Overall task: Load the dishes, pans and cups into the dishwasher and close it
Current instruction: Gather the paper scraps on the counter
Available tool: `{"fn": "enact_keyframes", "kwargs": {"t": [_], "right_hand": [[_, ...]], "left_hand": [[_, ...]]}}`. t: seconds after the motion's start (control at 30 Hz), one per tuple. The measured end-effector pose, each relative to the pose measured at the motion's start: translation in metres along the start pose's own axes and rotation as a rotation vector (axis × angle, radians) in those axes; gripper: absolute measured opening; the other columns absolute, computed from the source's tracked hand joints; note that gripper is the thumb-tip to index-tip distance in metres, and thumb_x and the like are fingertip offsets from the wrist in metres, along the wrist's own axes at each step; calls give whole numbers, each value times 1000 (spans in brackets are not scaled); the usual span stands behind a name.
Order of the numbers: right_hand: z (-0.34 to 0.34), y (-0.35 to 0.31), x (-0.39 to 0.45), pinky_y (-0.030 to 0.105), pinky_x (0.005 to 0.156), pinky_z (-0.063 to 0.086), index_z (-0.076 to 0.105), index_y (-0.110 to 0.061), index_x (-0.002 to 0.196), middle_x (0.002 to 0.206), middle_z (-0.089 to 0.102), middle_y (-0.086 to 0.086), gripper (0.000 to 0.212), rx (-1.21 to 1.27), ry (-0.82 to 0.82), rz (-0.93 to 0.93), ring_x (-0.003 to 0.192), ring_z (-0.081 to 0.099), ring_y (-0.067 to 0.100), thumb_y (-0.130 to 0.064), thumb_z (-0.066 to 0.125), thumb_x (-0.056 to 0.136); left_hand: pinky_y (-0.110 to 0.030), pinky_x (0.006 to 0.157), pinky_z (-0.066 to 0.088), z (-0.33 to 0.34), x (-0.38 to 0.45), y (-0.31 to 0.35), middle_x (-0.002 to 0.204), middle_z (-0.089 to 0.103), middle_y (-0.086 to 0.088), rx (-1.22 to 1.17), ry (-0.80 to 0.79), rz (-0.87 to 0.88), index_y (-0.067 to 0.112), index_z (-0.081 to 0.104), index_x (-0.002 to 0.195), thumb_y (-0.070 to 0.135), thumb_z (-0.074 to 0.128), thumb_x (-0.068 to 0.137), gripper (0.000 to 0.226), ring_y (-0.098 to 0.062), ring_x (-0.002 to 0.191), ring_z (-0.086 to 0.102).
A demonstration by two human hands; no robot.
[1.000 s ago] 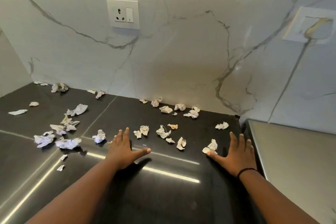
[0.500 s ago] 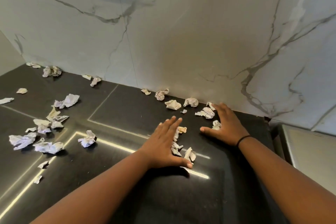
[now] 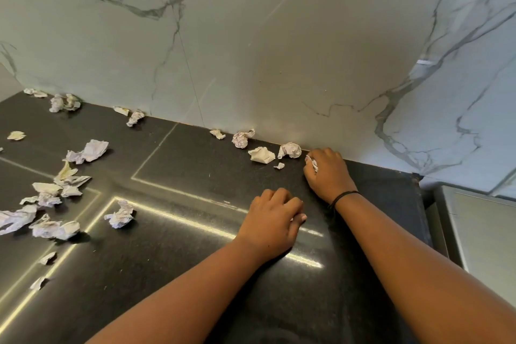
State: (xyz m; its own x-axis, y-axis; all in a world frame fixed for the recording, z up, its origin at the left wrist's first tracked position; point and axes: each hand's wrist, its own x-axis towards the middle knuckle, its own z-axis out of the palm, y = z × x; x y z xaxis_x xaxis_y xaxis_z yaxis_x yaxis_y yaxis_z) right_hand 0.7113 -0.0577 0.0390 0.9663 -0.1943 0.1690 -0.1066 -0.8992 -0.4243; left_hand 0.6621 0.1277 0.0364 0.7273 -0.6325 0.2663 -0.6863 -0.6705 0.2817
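Gripping crumpled paper scraps [image 3: 312,162] on the dark desk [image 3: 178,260], both hands, the right hand [image 3: 328,173] and the left hand [image 3: 272,220], are curling closed, more scraps [image 3: 261,154] lying just left of them.

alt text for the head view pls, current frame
Two bare hands gather crumpled white paper scraps on a glossy black stone countertop: right hand grips a scrap near the white marble wall, left hand curls closer; more scraps lie leftward.

Soft daylight, bright glare streaks on glossy black countertop [image 3: 173,165], wide-angle bending at edges.

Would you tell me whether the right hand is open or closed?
Closed: the right hand has its fingers curled round a crumpled paper scrap.
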Motion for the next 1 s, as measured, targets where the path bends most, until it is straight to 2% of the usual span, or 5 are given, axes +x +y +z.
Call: {"fn": "enact_keyframes", "kwargs": {"t": [0.2, 0.33, 0.47, 0.77, 1.0], "right_hand": [[1, -16, 7, 39, 84, 48, 55, -17, 128, 120, 45, 13, 37, 236, 71, 24, 92, 55, 26, -11, 45, 93], [10, -38, 14, 42, 91, 42, 46, -40, 136, 134, 44, 3, 40, -27, 22, -15, 113, 48, 26, -38, 39, 97], [20, -49, 15, 42, 87, 39, 53, -43, 118, 132, 45, -3, 49, -297, -67, -53, 114, 45, 27, -74, 37, 84], [18, -45, -19, 36, 66, 45, 64, -16, 89, 98, 58, 9, 37, -192, 26, -56, 81, 59, 33, -49, 48, 94], [-13, -45, -77, 29, 60, 39, 52, -26, 76, 76, 54, -7, 48, -140, -117, 38, 76, 57, 17, -68, 33, 89]], "left_hand": [[-29, 57, 49, 6, -4, 0, 80, 62, 3, 15, 118, -55, 21, 57, 102, 38, 40, 90, 27, -16, 65, 56], [-21, 46, 36, 4, -5, 1, 63, 57, 7, 89, 130, -76, 25, 59, 80, 43, 41, 88, 27, -13, 51, 53], [-19, 41, 25, 1, -6, 0, 53, 51, 6, 90, 137, -28, 24, 52, 62, 53, 45, 88, 39, -12, 42, 47], [-15, 38, 22, -10, -20, 1, 44, 51, 6, 200, 28, -103, 20, 52, 46, 49, 44, 80, 45, -10, 36, 48], [-31, 68, 40, -38, -66, 3, 96, 67, -8, 127, -115, -193, 13, 64, 88, 44, 37, 95, 42, -31, 91, 60]]}}
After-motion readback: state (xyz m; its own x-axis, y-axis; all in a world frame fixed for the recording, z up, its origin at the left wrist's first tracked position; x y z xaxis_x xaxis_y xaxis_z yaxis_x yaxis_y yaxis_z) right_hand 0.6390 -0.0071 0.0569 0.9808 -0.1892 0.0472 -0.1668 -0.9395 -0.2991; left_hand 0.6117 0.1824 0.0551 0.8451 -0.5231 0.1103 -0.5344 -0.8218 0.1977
